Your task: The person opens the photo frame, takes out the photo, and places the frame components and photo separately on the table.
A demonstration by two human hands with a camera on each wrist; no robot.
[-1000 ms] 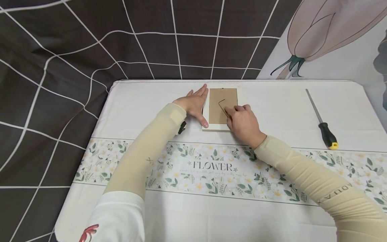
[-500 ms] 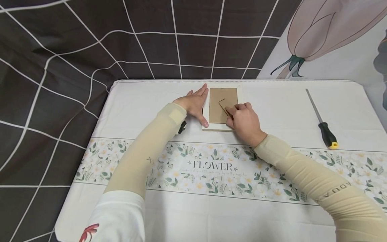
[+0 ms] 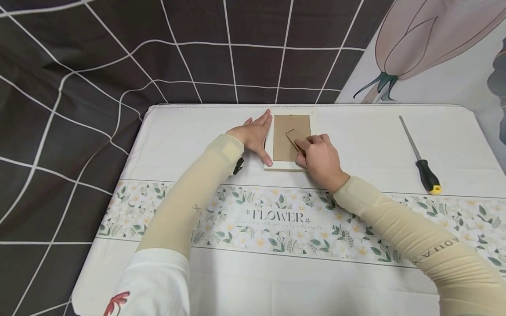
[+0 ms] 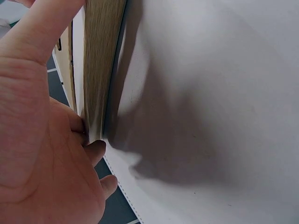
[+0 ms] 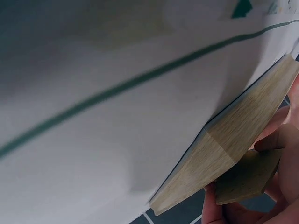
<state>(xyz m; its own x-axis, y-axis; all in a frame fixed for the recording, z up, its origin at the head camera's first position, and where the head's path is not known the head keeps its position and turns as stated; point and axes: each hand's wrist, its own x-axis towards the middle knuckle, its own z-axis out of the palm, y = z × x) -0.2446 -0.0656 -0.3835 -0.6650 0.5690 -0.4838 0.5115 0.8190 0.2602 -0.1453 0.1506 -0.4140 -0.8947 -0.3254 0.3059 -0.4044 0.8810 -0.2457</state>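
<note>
A picture frame (image 3: 288, 165) with a white back border and wood-grain sides (image 5: 224, 135) lies back side up near the table's far edge. Its brown backing board (image 3: 281, 125) carries a narrow brown easel stand (image 5: 247, 179), whose free end sticks up off the back. My right hand (image 3: 321, 160) pinches that end between thumb and fingers at the frame's lower right. Along the left side, my left hand (image 3: 254, 136) rests with spread fingers, thumb at the near corner and fingertips by the far part. In the left wrist view the frame's side (image 4: 99, 60) runs beside the palm.
A long thin tool (image 3: 421, 158) with a black and yellow handle lies at the right of the table. A white cloth with a flower band (image 3: 276, 239) covers the tabletop. Behind stands a dark wall covering (image 3: 253, 66) with white grid lines.
My right hand has shifted very slightly at the frame's lower right while still pinching the stand. The left hand and the frame stay in place.
</note>
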